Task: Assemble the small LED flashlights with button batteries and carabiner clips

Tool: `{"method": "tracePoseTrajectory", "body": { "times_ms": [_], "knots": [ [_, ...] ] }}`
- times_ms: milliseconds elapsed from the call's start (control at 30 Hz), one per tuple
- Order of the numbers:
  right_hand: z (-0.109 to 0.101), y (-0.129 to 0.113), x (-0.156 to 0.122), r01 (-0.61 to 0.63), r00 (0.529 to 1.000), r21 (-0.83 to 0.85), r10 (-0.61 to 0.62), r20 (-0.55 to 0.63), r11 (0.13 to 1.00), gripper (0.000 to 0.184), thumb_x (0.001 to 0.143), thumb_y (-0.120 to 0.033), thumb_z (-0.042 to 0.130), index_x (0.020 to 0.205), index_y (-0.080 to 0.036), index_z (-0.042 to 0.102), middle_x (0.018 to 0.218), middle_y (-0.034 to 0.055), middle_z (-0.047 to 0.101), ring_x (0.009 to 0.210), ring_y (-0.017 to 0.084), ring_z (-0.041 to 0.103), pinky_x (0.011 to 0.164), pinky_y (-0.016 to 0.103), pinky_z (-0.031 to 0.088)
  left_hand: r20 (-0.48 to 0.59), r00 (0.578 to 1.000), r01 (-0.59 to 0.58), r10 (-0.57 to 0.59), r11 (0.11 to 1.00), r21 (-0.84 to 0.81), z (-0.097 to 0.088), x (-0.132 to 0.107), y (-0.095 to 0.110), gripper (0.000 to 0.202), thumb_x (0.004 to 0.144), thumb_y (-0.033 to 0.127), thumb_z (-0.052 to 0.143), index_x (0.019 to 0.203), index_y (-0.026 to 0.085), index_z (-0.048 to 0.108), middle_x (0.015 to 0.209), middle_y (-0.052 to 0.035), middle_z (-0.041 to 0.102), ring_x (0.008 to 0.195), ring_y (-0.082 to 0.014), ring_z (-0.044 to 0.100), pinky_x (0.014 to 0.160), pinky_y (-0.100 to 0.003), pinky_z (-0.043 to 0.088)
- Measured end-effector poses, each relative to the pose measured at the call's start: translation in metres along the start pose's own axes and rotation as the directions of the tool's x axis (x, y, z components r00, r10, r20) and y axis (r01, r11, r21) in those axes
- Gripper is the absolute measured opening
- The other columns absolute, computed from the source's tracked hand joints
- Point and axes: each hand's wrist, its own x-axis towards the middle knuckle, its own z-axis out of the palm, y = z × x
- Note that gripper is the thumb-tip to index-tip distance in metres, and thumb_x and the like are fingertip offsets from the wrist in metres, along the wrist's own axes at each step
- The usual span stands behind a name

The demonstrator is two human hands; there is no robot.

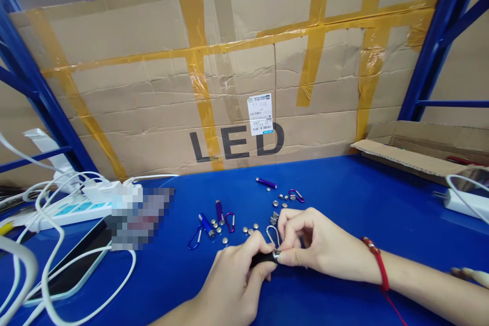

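Observation:
My left hand (239,275) is closed around a small black flashlight tube (262,259), most of which its fingers hide. At the tube's right end, my right hand (309,244) pinches the silver end piece (275,255) between thumb and fingers. A silver carabiner clip (272,234) shows just above the fingertips. Beyond the hands lie a blue tube (206,225) with a blue carabiner (194,238), and a purple tube (219,212) beside a dark red-purple carabiner (229,222). Several button cells (245,230) are scattered around them.
Farther back are another purple tube (266,183) and a purple-red carabiner (297,195). A phone (72,260), white cables and a power strip (80,210) crowd the left. A large cardboard sheet (153,112) stands behind; an open box (412,155) sits at right.

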Motion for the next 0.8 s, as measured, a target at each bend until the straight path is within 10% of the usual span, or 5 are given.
{"method": "tracePoseTrajectory", "body": {
  "times_ms": [800],
  "knots": [
    [-0.003, 0.0034, 0.0043, -0.046, 0.999, -0.025, 0.046, -0.014, 0.999, 0.033, 0.065, -0.039, 0.074, 0.054, -0.013, 0.057, 0.074, 0.0007, 0.05, 0.061, 0.009, 0.045, 0.052, 0.022, 0.034, -0.003, 0.997, 0.078, -0.079, 0.986, -0.15, -0.0004, 0.002, 0.0031, 0.012, 0.086, 0.019, 0.046, 0.096, 0.02, 0.054, 0.074, 0.0004, 0.065, 0.066, -0.0138, 0.062, 0.06, -0.019, 0.043]
  ]
}}
